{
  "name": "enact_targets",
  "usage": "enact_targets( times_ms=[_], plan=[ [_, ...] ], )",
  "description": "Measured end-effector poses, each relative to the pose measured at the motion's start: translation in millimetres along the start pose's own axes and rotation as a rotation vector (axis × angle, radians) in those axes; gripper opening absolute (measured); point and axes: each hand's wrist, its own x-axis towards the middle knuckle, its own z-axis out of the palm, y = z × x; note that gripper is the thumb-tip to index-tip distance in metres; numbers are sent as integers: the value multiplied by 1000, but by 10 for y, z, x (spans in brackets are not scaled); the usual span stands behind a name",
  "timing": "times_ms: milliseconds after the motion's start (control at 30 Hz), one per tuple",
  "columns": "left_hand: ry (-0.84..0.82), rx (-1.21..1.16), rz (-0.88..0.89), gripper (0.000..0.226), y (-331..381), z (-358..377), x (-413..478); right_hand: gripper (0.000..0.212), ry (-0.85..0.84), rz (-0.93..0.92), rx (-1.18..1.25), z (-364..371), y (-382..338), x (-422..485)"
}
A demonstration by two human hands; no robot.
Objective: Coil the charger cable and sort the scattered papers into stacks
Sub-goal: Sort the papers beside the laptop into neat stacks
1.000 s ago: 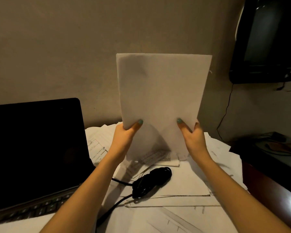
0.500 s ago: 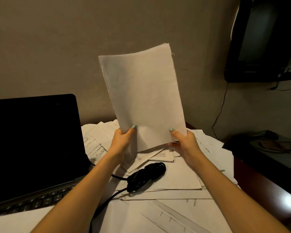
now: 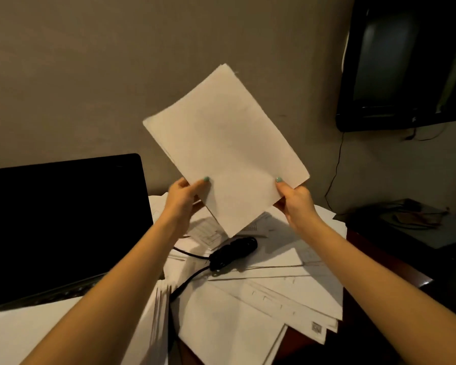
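The thin bundle of plain white paper sheets [image 3: 227, 143] stood straight up a second ago. Now it leans over to the left, and one corner points down. I think the person is turning the bundle to line up its edges, or to lay it on a pile. So this step of sorting is nearly done.

The left hand [image 3: 184, 198] pinches the bundle's left edge, with the thumb on the front. The right hand [image 3: 292, 201] pinches the lower right edge the same way. The other fingers are behind the paper, so I cannot see them.

The bundle is up in the air, in the middle, above the dark brown wooden table [image 3: 379, 262]. Its sheets look flat and neat, with edges that almost match.

The black charger cable [image 3: 232, 252] lies just under the low corner. It is wound into a small loop, with a tail running near. Many loose white printed papers [image 3: 274, 293] lie mixed up under it, so lots of sorting is left. A black open laptop [image 3: 58, 219] sits on the left.
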Motion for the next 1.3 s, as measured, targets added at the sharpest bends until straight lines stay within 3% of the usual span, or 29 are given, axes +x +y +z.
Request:
enact_targets(
  times_ms=[333,533,600,767,1033,1233,1300],
  plan=[
    [219,7,83,9,793,-869,-546,11,-104,40,-6,141,-519,-488],
    [130,343,-74,13,1103,-1563,-1099,15,-182,88,-107,425,-647,-854],
    [151,446,-108,12,1181,-1773,-1323,5,-217,85,-132,563,-614,-1001],
    [219,719,-93,14,1281,-2222,-1879,17,-348,99,-226,925,-345,-1428],
    [377,821,-198,14,1165,-3022,-2703,5,-531,56,-602,1277,129,-2024],
    [443,881,-269,14,732,-3285,-2853,13,-564,10,-944,1293,395,-2226],
    [457,930,-300,16,626,-3350,-2830,27,-556,-56,-1068,1253,459,-2245]
  ],
)
